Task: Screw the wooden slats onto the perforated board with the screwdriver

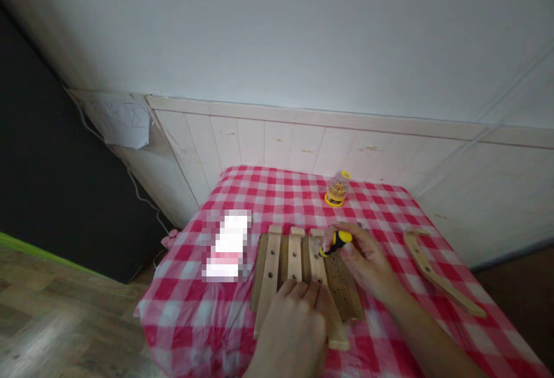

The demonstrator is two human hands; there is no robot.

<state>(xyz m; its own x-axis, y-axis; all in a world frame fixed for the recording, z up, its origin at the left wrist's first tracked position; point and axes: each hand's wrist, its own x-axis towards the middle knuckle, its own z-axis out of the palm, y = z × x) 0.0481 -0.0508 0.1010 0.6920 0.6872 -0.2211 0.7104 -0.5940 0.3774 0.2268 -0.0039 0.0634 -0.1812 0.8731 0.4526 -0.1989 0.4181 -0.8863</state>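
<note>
My right hand (367, 262) is closed round a short screwdriver (340, 242) with a yellow and black handle. Its lower end points at a screw in the upper part of the right-hand wooden slat (335, 323). My left hand (298, 320) presses down over the middle and right slats, its fingers bent and close together. Three pale slats, among them the left slat (270, 262), lie lengthwise across a darker wooden board (344, 285). Dark screw heads show in them. My left hand hides the lower part of the middle slat.
A clear bit case (336, 189) with a yellow base and top stands near the wall. At the right lies a curved wooden piece (441, 277) with holes. A blurred white object (229, 245) is at the left on the red checked tablecloth (186, 309).
</note>
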